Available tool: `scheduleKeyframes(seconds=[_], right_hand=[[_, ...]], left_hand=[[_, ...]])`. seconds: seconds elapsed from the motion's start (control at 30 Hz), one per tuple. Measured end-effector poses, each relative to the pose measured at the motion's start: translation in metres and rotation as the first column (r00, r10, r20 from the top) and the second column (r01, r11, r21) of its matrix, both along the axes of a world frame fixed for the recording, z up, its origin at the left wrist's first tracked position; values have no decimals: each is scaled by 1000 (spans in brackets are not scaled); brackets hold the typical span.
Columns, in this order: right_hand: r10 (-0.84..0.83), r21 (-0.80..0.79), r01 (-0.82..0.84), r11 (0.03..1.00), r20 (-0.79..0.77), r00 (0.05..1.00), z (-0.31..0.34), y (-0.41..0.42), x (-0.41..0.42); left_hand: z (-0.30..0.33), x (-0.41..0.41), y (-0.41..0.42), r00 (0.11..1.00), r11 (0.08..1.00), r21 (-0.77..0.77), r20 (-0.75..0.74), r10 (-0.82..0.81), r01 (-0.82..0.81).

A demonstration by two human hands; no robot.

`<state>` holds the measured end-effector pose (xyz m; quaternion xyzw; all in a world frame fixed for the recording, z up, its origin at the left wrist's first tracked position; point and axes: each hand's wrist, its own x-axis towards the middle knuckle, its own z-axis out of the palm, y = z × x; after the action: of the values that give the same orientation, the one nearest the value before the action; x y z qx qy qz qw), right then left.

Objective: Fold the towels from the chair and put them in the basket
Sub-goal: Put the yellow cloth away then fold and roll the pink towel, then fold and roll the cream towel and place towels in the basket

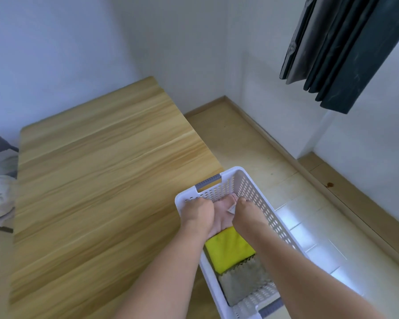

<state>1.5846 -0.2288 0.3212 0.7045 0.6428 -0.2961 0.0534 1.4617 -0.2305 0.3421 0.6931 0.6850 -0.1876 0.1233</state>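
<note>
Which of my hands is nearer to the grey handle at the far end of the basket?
Left. The left hand sits just below the grey handle, while the right hand is further along, by the basket's right wall.

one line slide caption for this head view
Both hands press a pink towel into the white basket.

Bright, even daylight, cool in tone; strongest from the right, near the dark curtain; pale glare patch on the floor tiles right of the white basket; soft, faint shadows along the skirting and under the table edge; wide-angle bending of walls and table lines toward the edges; slight motion blur overall; softest at left margin and near forearms.
</note>
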Motion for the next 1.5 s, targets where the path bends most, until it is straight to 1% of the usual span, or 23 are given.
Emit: scheduleKeyframes(seconds=[0.1, 0.17, 0.3, 0.4, 0.47, 0.53, 0.63, 0.73, 0.83, 0.93, 1.03, 1.17, 1.23, 1.33, 1.43, 1.5], right_hand=[[-16, 81, 19, 997, -38, 999, 36, -15, -7], [-18, 163, 27, 986, -54, 998, 57, -29, -13], [18, 311, -7, 950, -34, 999, 94, -60, -40], [17, 386, -10, 923, -13, 1000, 115, -87, -77], [15, 396, -21, 918, 18, 1000, 123, -108, -107], [29, 385, -51, 921, 63, 998, 127, -128, -138], [34, 391, -64, 918, 83, 996, 135, -153, -178], [45, 400, -84, 913, 107, 993, 141, -171, -207], [62, 404, -96, 910, 97, 993, 143, -182, -232], [58, 392, -73, 917, 50, 997, 148, -192, -256], [37, 407, -41, 912, 19, 999, 154, -204, -290], [11, 421, -10, 907, -1, 1000, 165, -220, -354], [-6, 410, 15, 912, -23, 1000, 167, -232, -394], [0, 380, 6, 925, -15, 1000, 168, -251, -446], [-21, 373, 27, 927, -20, 1000, 173, -263, -480], [-30, 380, 33, 924, -14, 999, 177, -269, -500]], left_hand=[[31, -19, -15, 991, 977, 190, 77, -113, 97], [50, -39, -25, 980, 950, 285, 112, -163, 126], [74, -91, -46, 962, 910, 397, 182, -204, 118], [86, -131, -63, 940, 886, 451, 243, -239, 109], [92, -156, -77, 923, 877, 465, 276, -270, 118], [97, -184, -92, 913, 868, 477, 277, -299, 140], [105, -225, -115, 914, 864, 489, 288, -285, 116], [111, -258, -135, 918, 863, 486, 268, -294, 135], [117, -287, -147, 927, 869, 488, 280, -249, 86], [119, -315, -160, 929, 861, 501, 266, -255, 93], [123, -348, -171, 918, 849, 520, 287, -273, 90], [130, -411, -183, 903, 830, 549, 300, -308, 100], [131, -449, -190, 894, 836, 541, 321, -313, 98], [133, -501, -202, 888, 842, 528, 326, -324, 114], [137, -540, -211, 888, 848, 519, 333, -318, 109], [142, -564, -216, 889, 836, 536, 317, -331, 120]])
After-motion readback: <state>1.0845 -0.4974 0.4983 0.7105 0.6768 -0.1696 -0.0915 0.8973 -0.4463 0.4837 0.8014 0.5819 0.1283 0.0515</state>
